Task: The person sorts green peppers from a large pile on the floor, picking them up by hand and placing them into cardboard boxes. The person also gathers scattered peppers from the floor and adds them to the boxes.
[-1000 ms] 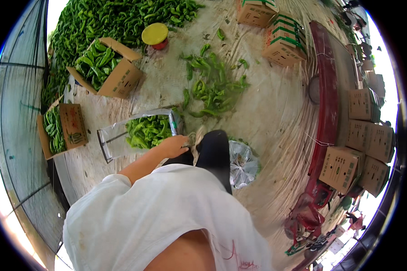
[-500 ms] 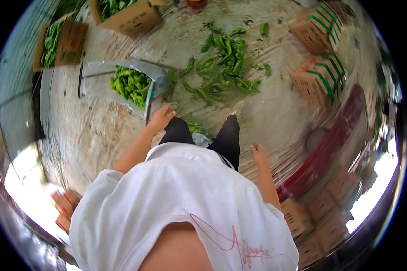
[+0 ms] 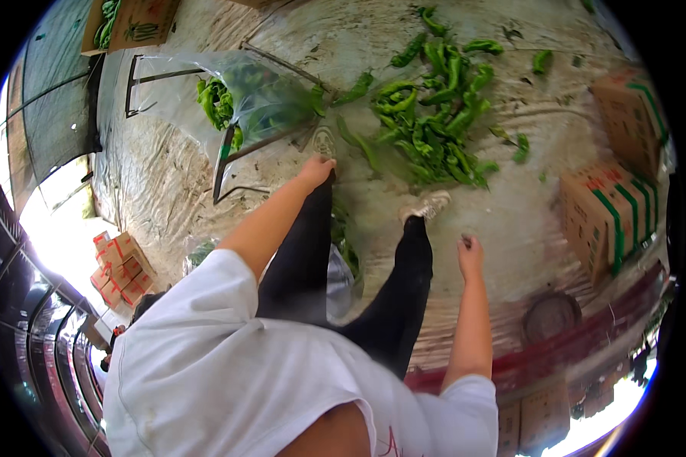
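Note:
My left hand (image 3: pixel 318 169) hangs over my left leg, near the front corner of a dark metal frame (image 3: pixel 229 143). Its fingers point away from me and are too foreshortened to read. Draped over that frame, a clear plastic bag (image 3: pixel 263 95) holds long green peppers (image 3: pixel 216 103), some showing at its mouth. My right hand (image 3: pixel 470 247) hangs beside my right leg with fingers curled in and nothing visible in them. Ahead of my feet, a loose pile of long green peppers (image 3: pixel 442 114) lies on the floor sheet. Neither hand touches the peppers.
Two cardboard boxes with green straps (image 3: pixel 606 217) stand at the right. An open box of peppers (image 3: pixel 141 27) is far left, and smaller boxes (image 3: pixel 122 266) are stacked at the left. Between my legs lies a partly hidden plastic bag (image 3: pixel 341 282). A round dark object (image 3: pixel 550 318) sits right.
The view has turned and shifted, bringing the pepper pile and strapped boxes farther right in it. My feet and arms appear farther ahead. No pepper has visibly been picked up.

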{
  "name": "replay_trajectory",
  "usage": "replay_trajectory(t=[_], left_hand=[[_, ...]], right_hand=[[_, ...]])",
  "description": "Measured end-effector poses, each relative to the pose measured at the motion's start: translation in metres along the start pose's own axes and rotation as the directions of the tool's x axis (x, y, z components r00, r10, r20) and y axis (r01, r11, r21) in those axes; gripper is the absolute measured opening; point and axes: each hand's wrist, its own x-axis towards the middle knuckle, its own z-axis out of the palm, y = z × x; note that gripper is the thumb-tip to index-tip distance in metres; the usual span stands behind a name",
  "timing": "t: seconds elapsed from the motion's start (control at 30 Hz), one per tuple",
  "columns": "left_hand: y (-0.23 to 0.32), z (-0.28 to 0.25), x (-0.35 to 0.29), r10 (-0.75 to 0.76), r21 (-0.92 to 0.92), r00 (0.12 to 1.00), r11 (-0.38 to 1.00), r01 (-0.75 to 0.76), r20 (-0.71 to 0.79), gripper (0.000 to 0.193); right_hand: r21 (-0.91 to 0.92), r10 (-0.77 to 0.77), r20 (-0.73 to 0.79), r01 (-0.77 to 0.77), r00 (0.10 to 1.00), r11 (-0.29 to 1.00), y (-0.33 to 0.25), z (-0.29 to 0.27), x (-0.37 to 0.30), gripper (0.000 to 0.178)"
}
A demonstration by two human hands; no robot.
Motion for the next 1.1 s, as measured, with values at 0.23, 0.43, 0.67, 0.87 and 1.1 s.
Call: replay_trajectory(t=[0.23,0.43,0.67,0.87,1.1], left_hand=[[-0.015,-0.019,0.258,0.221,0.311,0.920,0.943,-0.117,-0.324,0.051],[-0.014,-0.003,0.368,0.205,0.481,0.795,0.868,0.122,-0.571,0.033],[-0.026,-0.020,0.398,0.011,0.210,0.739,0.962,0.177,-0.674,0.041],[-0.051,-0.028,0.400,-0.018,-0.008,0.590,1.000,0.020,-0.807,0.047],[-0.020,-0.048,0.363,-0.146,-0.370,0.957,0.928,0.045,-0.251,0.044]], right_hand=[[0.186,0.151,-0.037,-0.142,0.988,0.972,0.037,0.101,0.098,0.023],[0.088,0.091,-0.281,-0.068,0.955,0.994,0.097,0.131,0.196,0.016],[-0.024,0.128,-0.382,-0.148,0.915,0.989,0.143,0.095,0.284,0.018],[0.069,0.107,-0.335,-0.089,0.936,0.994,0.150,0.078,0.300,0.023],[0.279,0.232,-0.253,-0.159,0.939,0.947,0.198,0.091,0.260,0.020]])
